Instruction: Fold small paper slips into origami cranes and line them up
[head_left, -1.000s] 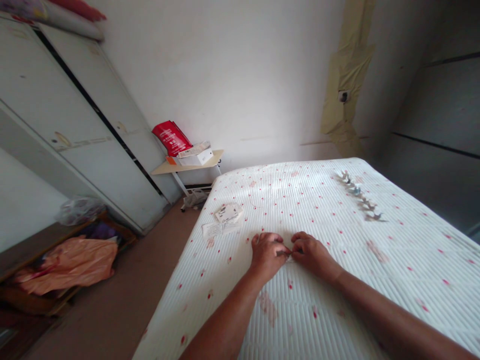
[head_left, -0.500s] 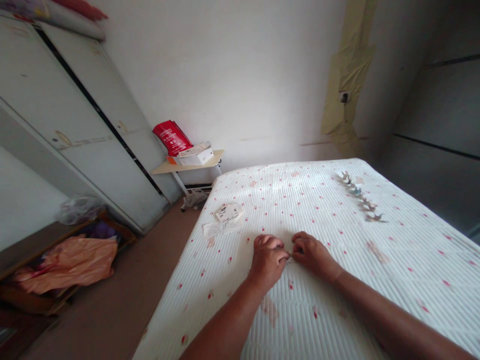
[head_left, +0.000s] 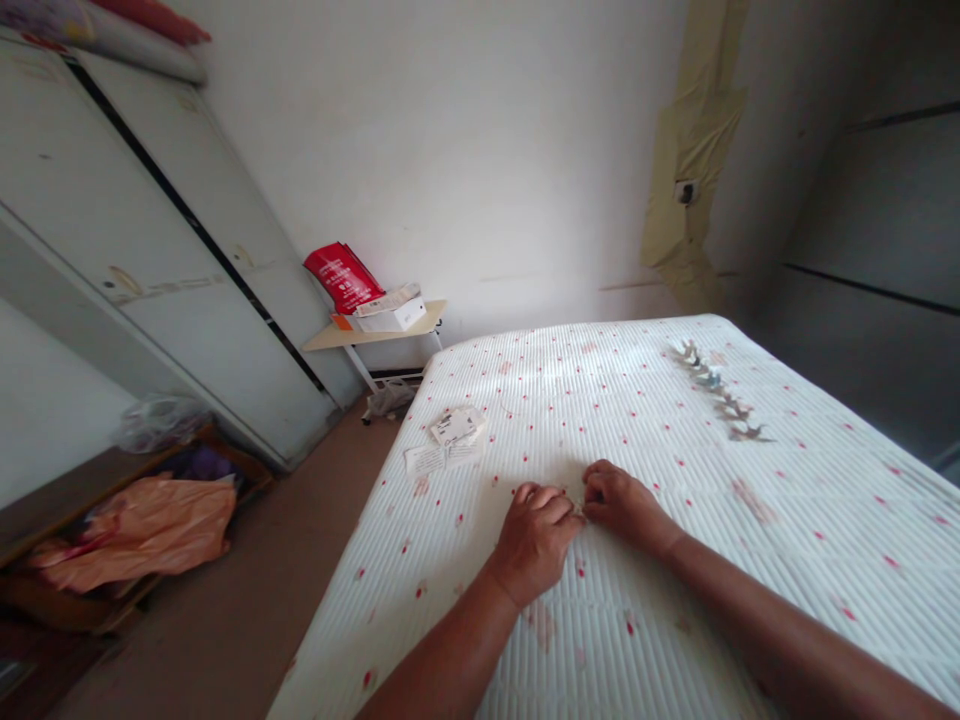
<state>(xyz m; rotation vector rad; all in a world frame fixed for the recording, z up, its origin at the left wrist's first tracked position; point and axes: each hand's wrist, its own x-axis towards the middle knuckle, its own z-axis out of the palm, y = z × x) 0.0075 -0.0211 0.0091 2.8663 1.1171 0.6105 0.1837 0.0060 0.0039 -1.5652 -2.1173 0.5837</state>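
Note:
My left hand [head_left: 537, 538] and my right hand [head_left: 624, 508] are close together just above the mattress [head_left: 660, 640], fingers bent and pinching. Between their fingertips shows a small pale piece of folded paper [head_left: 578, 509], mostly covered by the fingers. Toward the back right lies a row of several folded paper cranes [head_left: 721, 392], some whitish, some grey-blue or brown. Left of my hands rest a stack of square printed papers [head_left: 457, 426] and a flat printed sheet [head_left: 426, 459].
Beyond the bed's far left corner stands a small table [head_left: 330, 338] with a red bag [head_left: 343, 277] and a white box [head_left: 394, 317]. Grey cabinets [head_left: 172, 230] line the left side. An orange plastic bag [head_left: 142, 535] lies on a low wooden piece. A socket [head_left: 686, 192] is on the wall.
My left hand has turned and its fingers have shifted slightly down and right, closer over the paper. My right hand has barely moved. The cranes and printed papers stay in place.

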